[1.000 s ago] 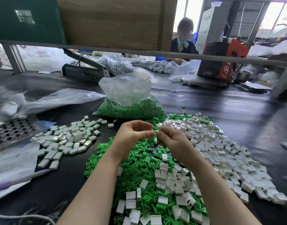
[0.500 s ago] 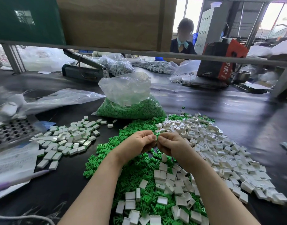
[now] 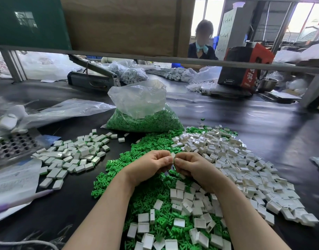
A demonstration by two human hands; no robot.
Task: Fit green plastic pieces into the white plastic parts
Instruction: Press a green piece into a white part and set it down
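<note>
Both hands meet above the heap of green plastic pieces (image 3: 151,188), fingertips touching. The left hand (image 3: 151,166) has its fingers curled, thumb and forefinger pressed together on a small white plastic part (image 3: 172,156), of which only a sliver shows above the fingertips. The right hand (image 3: 193,167) pinches the same part from the other side, its fingers curled under. Whether a green piece sits between the fingertips cannot be told; the fingers hide it.

Against the frame half a second ago, the hands sit a little lower and nearer the body, still joined at the fingertips; a second ago they were higher, over the far edge of the green heap. The grip looks unchanged.

Below the wrists, loose white parts (image 3: 189,201) lie scattered over the green pieces. Right of the right hand's fingers spreads the big pile of white parts (image 3: 245,168). Left of the left hand's fingers, well apart, lies a pile of white parts showing green edges (image 3: 74,156). Beyond the fingertips stands a clear bag of green pieces (image 3: 144,116) on the dark table (image 3: 263,127).
</note>
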